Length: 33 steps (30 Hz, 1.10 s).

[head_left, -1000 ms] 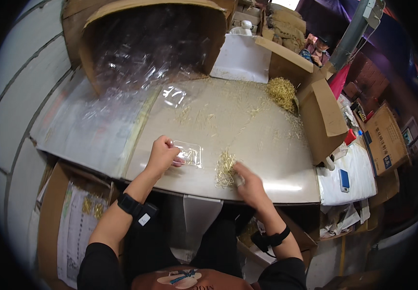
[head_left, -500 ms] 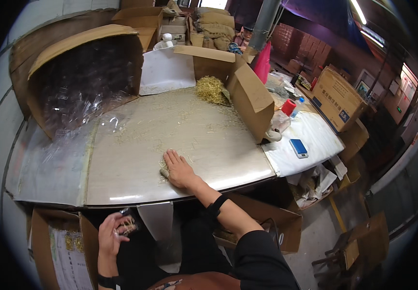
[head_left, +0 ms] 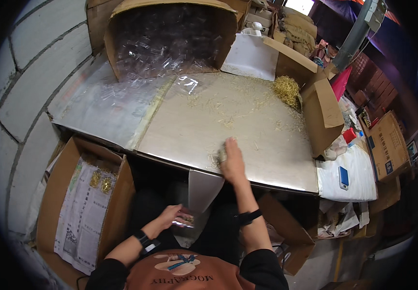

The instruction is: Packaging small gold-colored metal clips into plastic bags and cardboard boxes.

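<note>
Left hand (head_left: 168,216) at 7 o'clock, fingers closed around a small clear packet (head_left: 184,220) over the lap | right hand (head_left: 231,159) flat, half-cupped on straw strands (head_left: 214,158) at table (head_left: 267,145) front edge | risk: loose strands could slide off the edge.

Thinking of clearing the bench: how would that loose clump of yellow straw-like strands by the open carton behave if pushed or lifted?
The clump of strands looks light and airy, so it would probably slide easily. Stray strands already litter the table, so it likely sheds when moved. Being loose, it would probably sag and pull apart rather than lift whole.
</note>
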### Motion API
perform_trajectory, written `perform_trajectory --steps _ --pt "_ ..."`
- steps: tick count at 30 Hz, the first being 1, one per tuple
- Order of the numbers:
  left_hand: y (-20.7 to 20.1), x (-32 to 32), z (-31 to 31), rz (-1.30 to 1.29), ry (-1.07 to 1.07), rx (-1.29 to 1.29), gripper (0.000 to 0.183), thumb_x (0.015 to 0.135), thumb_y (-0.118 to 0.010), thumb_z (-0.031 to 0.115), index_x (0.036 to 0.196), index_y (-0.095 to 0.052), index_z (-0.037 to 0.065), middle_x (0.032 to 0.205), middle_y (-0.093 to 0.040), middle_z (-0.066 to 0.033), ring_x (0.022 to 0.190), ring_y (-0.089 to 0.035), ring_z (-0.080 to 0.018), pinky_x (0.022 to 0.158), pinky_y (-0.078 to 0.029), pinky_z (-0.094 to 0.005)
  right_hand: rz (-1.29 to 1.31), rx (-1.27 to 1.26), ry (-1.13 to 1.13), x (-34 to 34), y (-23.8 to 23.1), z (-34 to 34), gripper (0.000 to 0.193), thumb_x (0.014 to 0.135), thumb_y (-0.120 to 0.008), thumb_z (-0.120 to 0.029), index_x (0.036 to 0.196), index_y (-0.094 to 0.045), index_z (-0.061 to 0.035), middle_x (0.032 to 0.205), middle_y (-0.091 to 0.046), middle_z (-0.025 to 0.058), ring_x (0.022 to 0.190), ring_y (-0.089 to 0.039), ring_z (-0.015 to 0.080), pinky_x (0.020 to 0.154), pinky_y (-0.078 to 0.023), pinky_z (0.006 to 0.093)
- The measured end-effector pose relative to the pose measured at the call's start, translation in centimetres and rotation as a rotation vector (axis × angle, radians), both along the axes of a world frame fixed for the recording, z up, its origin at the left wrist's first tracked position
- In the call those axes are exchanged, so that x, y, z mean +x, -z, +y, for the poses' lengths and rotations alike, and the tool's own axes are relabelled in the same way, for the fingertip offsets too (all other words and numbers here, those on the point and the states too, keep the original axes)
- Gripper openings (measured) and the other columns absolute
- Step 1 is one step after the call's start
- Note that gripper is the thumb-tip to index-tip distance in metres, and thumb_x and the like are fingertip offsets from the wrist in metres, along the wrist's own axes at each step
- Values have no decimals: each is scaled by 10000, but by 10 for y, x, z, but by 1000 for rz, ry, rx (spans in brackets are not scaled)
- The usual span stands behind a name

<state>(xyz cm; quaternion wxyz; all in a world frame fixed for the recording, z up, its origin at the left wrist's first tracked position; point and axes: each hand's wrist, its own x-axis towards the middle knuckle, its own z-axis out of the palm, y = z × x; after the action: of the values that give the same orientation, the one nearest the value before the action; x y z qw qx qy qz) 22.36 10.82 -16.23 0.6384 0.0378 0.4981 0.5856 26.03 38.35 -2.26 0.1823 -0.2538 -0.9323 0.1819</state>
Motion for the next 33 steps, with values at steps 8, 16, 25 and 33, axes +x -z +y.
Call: perform_trajectory --steps 8,16,25,33 --pt "-28 -5 40 -179 27 145 499 990 -317 362 1166 -480 -75 992 -637 -215 735 -686 -303 449 -562 -281 95 -68 -167 46 -49 -86 385 873 -567 -120 1234 -513 3 1327 -466 201 1244 -442 324 1019 -384 368" --pt "4 6 29 -174 49 125 535 969 -379 441 1235 -491 -10 1046 -646 -156 927 -660 -247 560 -562 -324 133 -359 -220 122 -15 -101 313 809 -552 56 1111 -591 -20 1158 -593 170 1088 -565 333 913 -465 367" --pt "16 19 9 -219 31 160 480 974 -379 421 1094 -592 8 964 -665 -91 722 -673 -143 438 -531 -212 1 -550 -174 158 11 -122 263 822 -556 30 1077 -606 -5 1101 -618 170 1034 -592 330 898 -470 361" --pt "-78 4 11 -15 110 199 277 939 -483 213 1052 -594 -14 856 -655 -88 657 -658 -123 436 -544 -212 26 -446 -214 139 7 -135 399 853 -586 -104 1231 -504 -10 1241 -529 196 1163 -505 341 965 -422 370"
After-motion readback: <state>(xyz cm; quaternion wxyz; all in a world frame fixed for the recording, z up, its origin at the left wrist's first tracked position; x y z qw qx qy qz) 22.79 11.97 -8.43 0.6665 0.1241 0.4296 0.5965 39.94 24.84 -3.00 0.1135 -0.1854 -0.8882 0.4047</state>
